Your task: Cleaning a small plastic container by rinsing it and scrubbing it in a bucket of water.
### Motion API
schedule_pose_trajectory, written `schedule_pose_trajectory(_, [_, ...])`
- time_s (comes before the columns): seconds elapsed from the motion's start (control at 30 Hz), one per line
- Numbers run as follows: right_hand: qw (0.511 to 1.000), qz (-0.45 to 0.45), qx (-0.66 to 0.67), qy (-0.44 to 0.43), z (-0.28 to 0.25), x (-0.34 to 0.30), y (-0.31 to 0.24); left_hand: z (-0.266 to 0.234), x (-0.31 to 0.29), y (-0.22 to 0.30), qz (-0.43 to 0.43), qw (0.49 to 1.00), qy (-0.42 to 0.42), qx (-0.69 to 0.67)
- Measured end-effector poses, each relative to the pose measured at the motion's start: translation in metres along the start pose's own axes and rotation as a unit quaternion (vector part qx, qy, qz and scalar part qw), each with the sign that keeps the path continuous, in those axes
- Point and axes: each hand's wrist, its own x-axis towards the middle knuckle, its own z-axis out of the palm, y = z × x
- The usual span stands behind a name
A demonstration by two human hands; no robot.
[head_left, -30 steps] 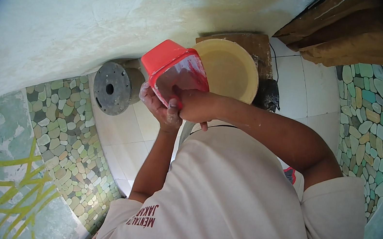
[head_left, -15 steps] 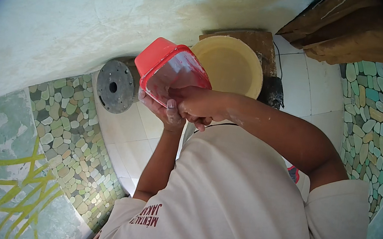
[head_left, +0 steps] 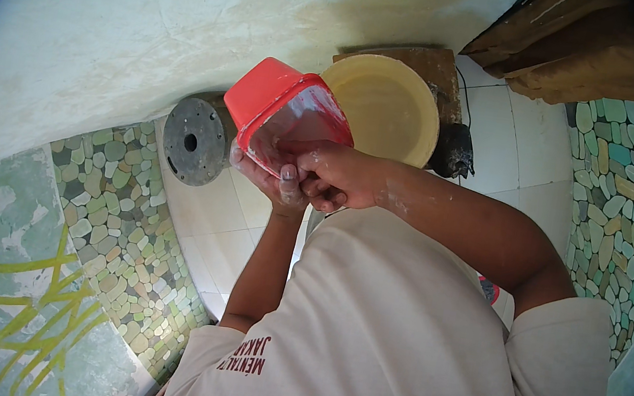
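Note:
My left hand grips a red plastic tub from below, with its thumb over the near rim. The tub is tipped so that its mouth faces me, and whitish paste coats the inside walls. My right hand is at the mouth, its forefinger reaching inside and its other fingers curled. Whether the right fingers pinch anything is hidden in the tub. White residue marks both hands and the right forearm.
Behind the tub stands a yellow basin of cloudy liquid, beside a brown board. A grey drum-like object with a round holed end lies by the wall. Pebble mosaic borders the tiled floor. Brown sheeting hangs at far right.
The right hand has shifted slightly, its lower fingers curling closer to the left thumb. The left hand still holds the tub in nearly the same place.

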Motion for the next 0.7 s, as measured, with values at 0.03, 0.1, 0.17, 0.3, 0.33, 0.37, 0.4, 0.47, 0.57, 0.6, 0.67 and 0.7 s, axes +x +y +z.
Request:
schedule_pose_trajectory(0.03, [1.000,0.000,-0.013,0.002,0.001,-0.002,-0.001,-0.001,0.000,0.000,0.007,1.000,-0.003,0.008])
schedule_pose_trajectory(0.1, [1.000,0.000,-0.028,0.006,0.003,-0.001,0.000,-0.003,0.000,-0.001,0.015,1.000,-0.006,0.016])
schedule_pose_trajectory(0.17, [1.000,0.006,-0.022,0.005,0.003,0.000,0.002,-0.004,-0.001,-0.003,0.008,1.000,0.004,-0.004])
schedule_pose_trajectory(0.3, [1.000,-0.004,-0.003,0.001,-0.001,0.000,0.007,-0.009,-0.003,-0.007,0.007,1.000,0.004,0.016])
schedule_pose_trajectory(0.33, [0.999,-0.033,0.020,-0.007,-0.001,-0.003,0.007,-0.013,-0.003,-0.009,0.000,0.999,-0.010,0.031])
schedule_pose_trajectory(0.37, [0.997,-0.062,0.043,-0.016,-0.001,-0.007,0.008,-0.017,-0.003,-0.011,-0.007,0.999,-0.024,0.047])
schedule_pose_trajectory(0.4, [0.997,-0.059,0.040,-0.018,-0.001,-0.010,0.009,-0.017,-0.005,-0.013,-0.005,0.999,-0.020,0.048])
schedule_pose_trajectory(0.47, [0.986,-0.094,0.137,0.010,-0.001,-0.016,0.010,-0.005,-0.005,-0.005,0.007,1.000,0.019,0.024])
schedule_pose_trajectory(0.57, [0.992,-0.095,0.082,0.031,-0.002,-0.033,0.009,-0.006,-0.005,-0.002,0.003,1.000,0.018,0.007])
schedule_pose_trajectory(0.6, [0.992,-0.093,0.080,0.029,0.001,-0.034,0.007,-0.005,-0.004,0.000,-0.001,1.000,0.014,0.004])
schedule_pose_trajectory(0.67, [0.989,-0.078,-0.052,0.116,0.007,-0.033,0.007,-0.014,-0.007,-0.010,0.022,1.000,0.009,0.010])
schedule_pose_trajectory(0.7, [0.989,-0.078,-0.053,0.115,0.010,-0.031,0.009,-0.019,-0.008,-0.015,0.043,0.999,0.003,0.015])
